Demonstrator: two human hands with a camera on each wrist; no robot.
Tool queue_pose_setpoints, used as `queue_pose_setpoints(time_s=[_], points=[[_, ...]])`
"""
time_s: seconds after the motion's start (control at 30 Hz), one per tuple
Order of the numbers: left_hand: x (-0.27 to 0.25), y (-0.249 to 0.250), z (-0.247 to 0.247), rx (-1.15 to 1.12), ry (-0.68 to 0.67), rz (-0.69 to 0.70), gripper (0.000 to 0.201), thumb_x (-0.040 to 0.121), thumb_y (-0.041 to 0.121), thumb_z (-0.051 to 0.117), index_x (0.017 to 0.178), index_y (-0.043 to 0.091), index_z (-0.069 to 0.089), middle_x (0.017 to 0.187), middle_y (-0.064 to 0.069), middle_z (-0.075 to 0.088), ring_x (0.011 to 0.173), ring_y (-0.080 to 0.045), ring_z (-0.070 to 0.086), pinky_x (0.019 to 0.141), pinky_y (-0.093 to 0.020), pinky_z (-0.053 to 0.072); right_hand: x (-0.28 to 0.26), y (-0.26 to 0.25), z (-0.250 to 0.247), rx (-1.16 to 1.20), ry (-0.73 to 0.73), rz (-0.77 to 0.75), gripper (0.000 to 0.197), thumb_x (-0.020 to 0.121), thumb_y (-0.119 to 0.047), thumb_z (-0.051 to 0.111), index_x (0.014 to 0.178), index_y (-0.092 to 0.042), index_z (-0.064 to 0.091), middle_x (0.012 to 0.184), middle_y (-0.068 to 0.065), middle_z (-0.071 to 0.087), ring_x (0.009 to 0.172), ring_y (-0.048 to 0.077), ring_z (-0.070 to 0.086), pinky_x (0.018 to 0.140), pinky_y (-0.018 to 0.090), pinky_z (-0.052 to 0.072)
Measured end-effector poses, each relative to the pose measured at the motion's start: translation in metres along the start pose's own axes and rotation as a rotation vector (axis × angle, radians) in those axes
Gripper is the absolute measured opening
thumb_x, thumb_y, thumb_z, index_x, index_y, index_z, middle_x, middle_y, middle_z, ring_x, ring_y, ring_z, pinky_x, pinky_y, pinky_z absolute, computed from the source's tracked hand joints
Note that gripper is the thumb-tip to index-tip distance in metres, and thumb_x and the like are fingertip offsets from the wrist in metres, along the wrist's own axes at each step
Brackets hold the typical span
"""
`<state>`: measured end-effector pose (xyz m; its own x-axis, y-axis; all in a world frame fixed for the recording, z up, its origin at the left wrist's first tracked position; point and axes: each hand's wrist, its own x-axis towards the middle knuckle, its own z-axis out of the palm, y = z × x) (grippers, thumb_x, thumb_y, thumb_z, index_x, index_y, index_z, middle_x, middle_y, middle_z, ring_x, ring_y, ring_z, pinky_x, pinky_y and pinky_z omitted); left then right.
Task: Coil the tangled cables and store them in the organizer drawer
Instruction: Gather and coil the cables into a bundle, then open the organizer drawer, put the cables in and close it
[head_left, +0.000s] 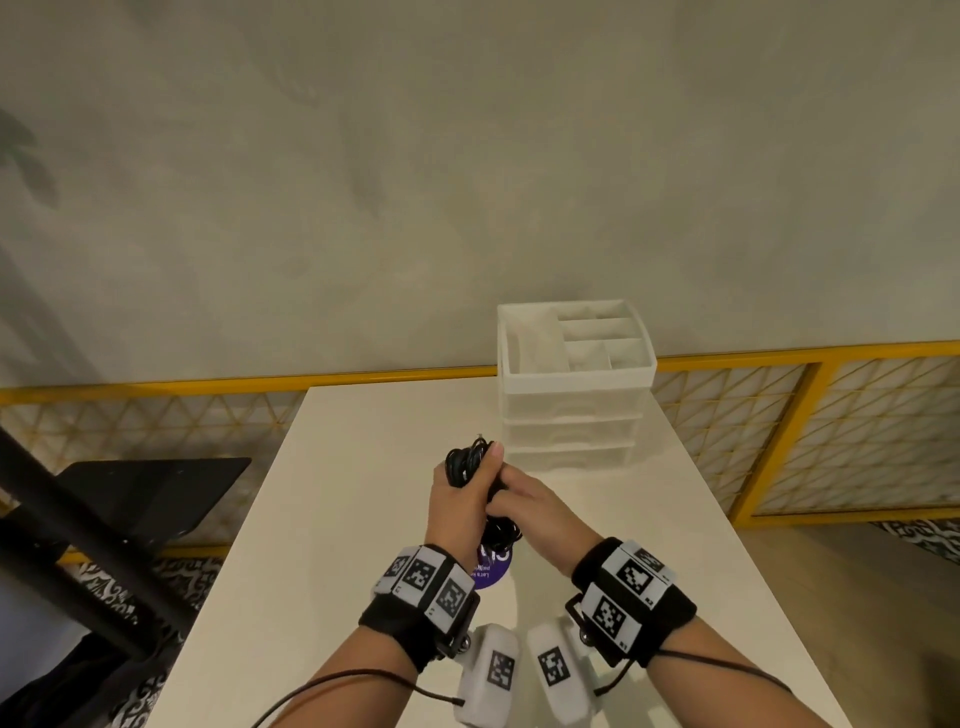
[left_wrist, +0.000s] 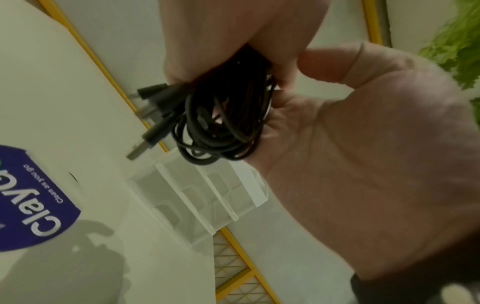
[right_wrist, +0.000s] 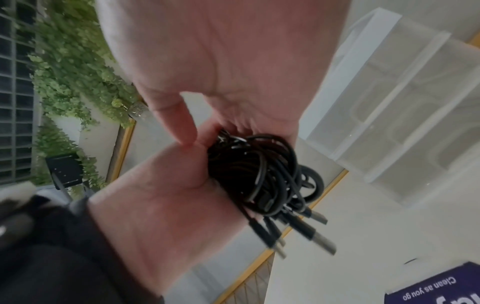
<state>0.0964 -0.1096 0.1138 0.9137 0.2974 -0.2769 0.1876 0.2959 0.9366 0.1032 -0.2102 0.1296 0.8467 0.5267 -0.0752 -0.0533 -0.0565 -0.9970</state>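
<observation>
A bundle of black cables (head_left: 464, 461) hangs above the white table (head_left: 332, 519), gripped by both hands. My left hand (head_left: 465, 491) wraps around its upper part, thumb pointing up. My right hand (head_left: 511, 499) curls its fingers around the middle from the right. Loops hang below the hands. In the left wrist view the cable bundle (left_wrist: 223, 123) shows several plugs sticking out to the left. The right wrist view shows the cable bundle (right_wrist: 259, 174) between the right hand (right_wrist: 221, 61) and left hand (right_wrist: 161, 195). The white organizer (head_left: 571, 410) stands just beyond, with its drawers closed.
The organizer's top is an open tray with several compartments (head_left: 587, 338). A purple round sticker (head_left: 491, 571) lies on the table under the hands. A yellow-framed railing (head_left: 779, 431) runs behind and to the right. A black stand (head_left: 130, 499) sits to the left of the table.
</observation>
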Motion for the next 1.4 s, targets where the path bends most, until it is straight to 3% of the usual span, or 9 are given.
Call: queue_pose_setpoints(time_s=[0.1,0.23,0.4,0.6,0.7,0.9,0.97,1.2,1.4], points=[[0.006,0.006,0.004,0.008,-0.108,-0.06,0.073,0.061,0.053,0.079,0.115,0.009,0.059,0.107,-0.021,0.068,0.095,-0.032,0.07,0.078,-0.041,0.058,0.003,-0.001,-0.007,-0.121,0.006,-0.013,0.053,0.082,-0.003,0.045,0.133,-0.017,0.045,0.12,0.004,0.062,0.108,0.013,0.06,0.09,0.025,0.049],[0.011,0.015,0.018,0.101,-0.247,-0.113,0.057,0.076,0.053,0.066,0.122,0.022,0.054,0.116,-0.012,0.065,0.104,-0.025,0.065,0.087,-0.04,0.054,0.006,-0.005,-0.022,-0.26,0.004,-0.027,0.056,0.084,0.0,0.051,0.136,-0.013,0.036,0.117,-0.001,0.058,0.104,0.008,0.059,0.078,0.011,0.049],[0.022,0.024,0.039,0.242,-0.368,-0.102,0.062,0.08,0.06,0.055,0.129,0.022,0.049,0.12,-0.008,0.061,0.109,-0.019,0.06,0.091,-0.036,0.051,0.012,-0.003,-0.044,-0.186,0.147,-0.008,0.046,0.08,-0.004,0.065,0.122,-0.015,0.047,0.102,-0.006,0.064,0.09,-0.001,0.062,0.07,0.009,0.05],[0.033,0.033,0.069,0.381,-0.504,-0.046,0.061,0.088,0.058,0.043,0.139,0.025,0.038,0.133,-0.002,0.052,0.11,-0.008,0.052,0.089,-0.023,0.038,0.029,-0.002,-0.068,-0.034,0.358,0.02,0.029,0.081,0.0,0.061,0.107,-0.014,0.057,0.088,-0.004,0.066,0.082,0.01,0.065,0.063,0.013,0.05],[0.04,0.046,0.08,0.47,-0.55,0.042,0.054,0.092,0.055,0.036,0.135,0.024,0.046,0.126,0.008,0.053,0.112,-0.005,0.047,0.093,-0.019,0.032,0.039,-0.003,-0.082,0.025,0.451,0.044,0.017,0.082,-0.004,0.063,0.097,-0.011,0.06,0.076,0.0,0.064,0.069,0.01,0.061,0.057,0.017,0.047],[0.092,0.055,0.069,0.443,-0.115,0.213,0.039,0.087,0.049,0.054,0.117,0.023,0.054,0.135,-0.003,0.052,0.121,-0.018,0.048,0.097,-0.03,0.035,0.071,0.022,-0.127,0.357,0.776,0.204,0.009,0.076,-0.011,0.07,0.077,-0.008,0.062,0.068,0.01,0.057,0.064,0.025,0.055,0.062,0.032,0.046],[0.112,0.055,0.067,0.438,-0.041,0.202,0.047,0.087,0.043,0.057,0.125,0.017,0.05,0.135,-0.009,0.052,0.123,-0.023,0.049,0.095,-0.03,0.036,0.083,0.034,-0.138,0.512,0.826,0.307,0.011,0.074,-0.009,0.069,0.079,-0.002,0.063,0.07,0.013,0.059,0.064,0.028,0.057,0.062,0.034,0.049],[0.162,0.049,0.071,0.594,-0.031,0.175,0.055,0.096,0.032,0.046,0.143,0.007,0.033,0.143,-0.013,0.046,0.131,-0.028,0.043,0.1,-0.03,0.032,0.119,0.056,-0.152,0.768,0.872,0.397,0.012,0.078,-0.009,0.06,0.068,-0.003,0.065,0.081,0.014,0.066,0.073,0.03,0.062,0.076,0.04,0.052],[0.187,0.039,0.069,0.637,-0.029,0.227,0.039,0.096,0.025,0.046,0.128,0.006,0.056,0.131,-0.014,0.059,0.123,-0.031,0.053,0.106,-0.041,0.04,0.134,0.058,-0.146,0.965,0.823,0.323,0.021,0.085,-0.007,0.05,0.065,-0.007,0.056,0.074,0.008,0.061,0.068,0.023,0.059,0.063,0.034,0.049]])
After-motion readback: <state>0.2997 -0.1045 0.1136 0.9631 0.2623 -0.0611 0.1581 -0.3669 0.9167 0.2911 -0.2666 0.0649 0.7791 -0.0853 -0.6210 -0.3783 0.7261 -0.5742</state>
